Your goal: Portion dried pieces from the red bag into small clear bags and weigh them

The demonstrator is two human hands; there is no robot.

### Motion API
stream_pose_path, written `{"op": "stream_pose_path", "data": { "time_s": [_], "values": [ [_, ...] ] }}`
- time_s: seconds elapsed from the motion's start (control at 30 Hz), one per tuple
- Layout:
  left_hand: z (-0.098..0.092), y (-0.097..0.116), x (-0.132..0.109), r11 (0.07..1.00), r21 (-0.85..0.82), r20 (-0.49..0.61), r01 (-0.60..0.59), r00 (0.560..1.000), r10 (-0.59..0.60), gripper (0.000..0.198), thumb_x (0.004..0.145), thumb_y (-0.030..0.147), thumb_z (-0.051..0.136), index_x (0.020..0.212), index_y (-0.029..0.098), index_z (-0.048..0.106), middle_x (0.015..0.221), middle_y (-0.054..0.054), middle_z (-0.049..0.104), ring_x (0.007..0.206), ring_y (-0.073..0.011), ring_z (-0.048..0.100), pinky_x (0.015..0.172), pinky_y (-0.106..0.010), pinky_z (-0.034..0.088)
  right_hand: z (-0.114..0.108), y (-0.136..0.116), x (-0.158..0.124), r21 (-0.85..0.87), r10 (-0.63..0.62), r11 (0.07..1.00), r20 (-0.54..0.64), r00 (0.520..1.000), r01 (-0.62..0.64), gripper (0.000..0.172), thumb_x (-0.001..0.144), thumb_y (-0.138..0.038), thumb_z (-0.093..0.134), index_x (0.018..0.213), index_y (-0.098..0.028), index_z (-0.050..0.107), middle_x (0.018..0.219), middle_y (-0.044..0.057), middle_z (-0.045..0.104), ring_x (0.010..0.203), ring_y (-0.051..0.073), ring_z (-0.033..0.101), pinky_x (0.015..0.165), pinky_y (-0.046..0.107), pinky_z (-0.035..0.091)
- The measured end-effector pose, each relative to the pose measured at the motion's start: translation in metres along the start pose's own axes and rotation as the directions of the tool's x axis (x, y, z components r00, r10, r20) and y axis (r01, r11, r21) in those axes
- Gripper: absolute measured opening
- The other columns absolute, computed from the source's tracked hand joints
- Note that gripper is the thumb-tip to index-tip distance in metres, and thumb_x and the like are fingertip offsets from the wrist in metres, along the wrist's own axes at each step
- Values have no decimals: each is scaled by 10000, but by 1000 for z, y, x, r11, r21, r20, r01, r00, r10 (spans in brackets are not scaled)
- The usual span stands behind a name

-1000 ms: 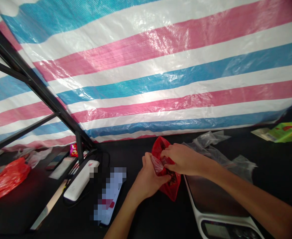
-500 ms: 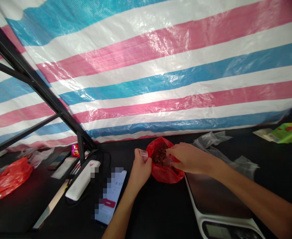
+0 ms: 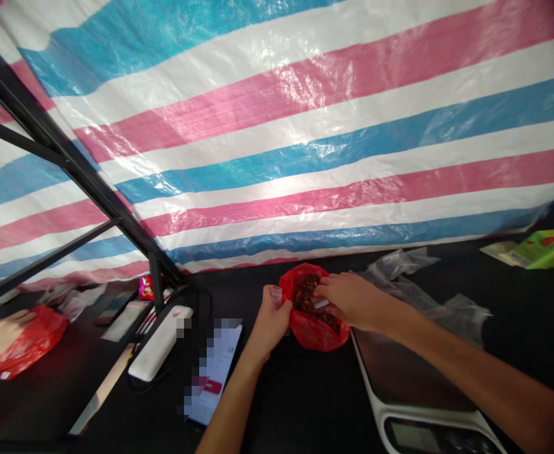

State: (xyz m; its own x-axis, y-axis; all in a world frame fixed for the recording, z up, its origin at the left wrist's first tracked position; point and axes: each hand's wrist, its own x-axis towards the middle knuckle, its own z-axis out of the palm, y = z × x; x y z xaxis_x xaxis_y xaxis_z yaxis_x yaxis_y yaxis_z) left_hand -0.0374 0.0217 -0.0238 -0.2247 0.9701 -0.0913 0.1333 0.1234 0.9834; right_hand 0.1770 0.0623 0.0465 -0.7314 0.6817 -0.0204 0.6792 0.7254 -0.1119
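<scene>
We see both hands at work over a red bag (image 3: 321, 337) that sits on the black surface (image 3: 300, 403), its mouth spread open and facing up. Inside it we can make out dark brown bits (image 3: 306, 291), with a piece of clear plastic among them, close to the right hand's fingers.

The left hand (image 3: 271, 318) has its thumb and fingers clamped on the bag's left rim, and a scrap of clear plastic pokes up between them. The right hand (image 3: 355, 301) comes in from the other side, fingers bent down into the mouth; we cannot tell whether they are closed on anything.

Just right of the bag we see a scale (image 3: 413, 372), partly under the right forearm; whether bag and scale touch, we cannot say. Clear bags (image 3: 406, 260) lie crumpled behind that forearm, and a green packet (image 3: 548, 249) lies at the far right.

To our left are a phone (image 3: 222, 366) with its screen lit and a white block (image 3: 161, 343) beside a black post. Farther left, a co-worker's hand (image 3: 2, 337) rests on a second red bag (image 3: 38, 343).
</scene>
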Motion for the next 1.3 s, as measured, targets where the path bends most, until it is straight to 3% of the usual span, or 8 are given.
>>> {"op": "stream_pose_path", "data": {
  "time_s": [0.23,0.57,0.8,1.07,1.2,1.3],
  "values": [
    [4,-1,0,998,-61,42,-9,999,11,274,829,274,700,1029,207,525,806,29,605,706,-129,567,664,-233,460,5,-3,8,7,-6,1000,-1,1000,6,345,804,-101,719,1138,-188,737,1215,124,744,1160,337,687,1001,460,488],
    [11,3,-4,988,-149,61,46,997,-37,316,798,305,754,1016,202,550,792,29,618,682,-121,565,645,-223,455,13,-8,13,43,47,998,4,999,-47,287,795,-129,676,1066,-185,752,1090,119,797,1085,328,723,958,440,464],
    [12,6,-9,978,-201,76,64,996,-49,329,797,321,774,1029,202,574,832,14,633,725,-128,585,688,-228,471,18,-9,12,-7,19,1000,-46,999,-19,368,850,-140,690,1215,-185,715,1284,135,725,1188,330,668,985,433,469],
    [14,11,-12,962,-265,57,69,997,-56,294,794,293,770,998,197,581,837,9,631,727,-129,580,690,-228,466,17,-10,15,78,85,993,-16,996,-84,299,850,-161,698,1140,-199,757,1188,117,780,1195,340,688,1028,451,456],
    [18,7,-10,978,-209,2,31,1000,-31,297,793,281,757,1010,210,567,817,26,609,715,-123,566,703,-232,467,15,-13,16,100,122,988,-36,992,-118,155,912,-253,670,1031,-210,760,1033,96,817,1041,312,753,940,423,501],
    [19,1,-8,984,-177,-1,20,1000,-20,284,811,297,738,1018,210,564,817,25,604,722,-126,575,713,-238,476,16,-14,14,107,123,987,-47,991,-117,153,921,-277,671,1029,-216,759,1003,90,821,1015,314,761,932,425,511]
  ]
}}
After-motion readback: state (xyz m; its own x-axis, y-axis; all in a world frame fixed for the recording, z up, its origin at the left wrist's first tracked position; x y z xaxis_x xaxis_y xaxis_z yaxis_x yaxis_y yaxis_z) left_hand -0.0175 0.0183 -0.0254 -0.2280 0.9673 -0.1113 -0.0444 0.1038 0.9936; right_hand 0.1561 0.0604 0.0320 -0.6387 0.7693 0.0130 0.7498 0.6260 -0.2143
